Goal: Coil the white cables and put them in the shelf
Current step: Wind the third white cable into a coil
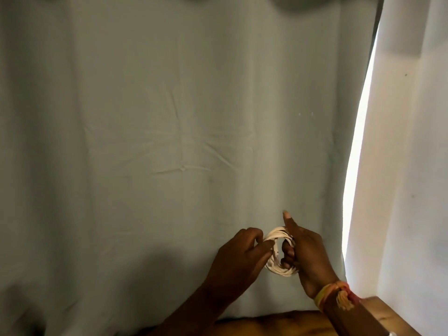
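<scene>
1. We see the white cable (pixel 281 253) wound into a small, tight ring of many loops, held in the air in front of a pale curtain (pixel 169 117), low in the view and near a bright gap at its edge.
2. The right hand (pixel 308 258) carries the ring: its fingers pass through the middle of the coil and curl back on the far side, pressing the loops against the palm, while the forefinger stands up straight above the coil, free of it.
3. The left hand (pixel 242 253) meets the ring on the opposite side of that grip, its thumb and fingertips pinched together on the outer loops; whether it holds a loose end there we cannot tell, as the strands blur together.
4. We judge the coiling step to be close to done: no slack tail hangs below the hands.
5. The next move, as we read it, calls for securing the last turn so the loops do not spring apart, then carrying the coil to the shelf, which is not in view here.
6. Below the right wrist, which wears a thread band (pixel 337 297), lies a wooden surface (pixel 388 314).
</scene>
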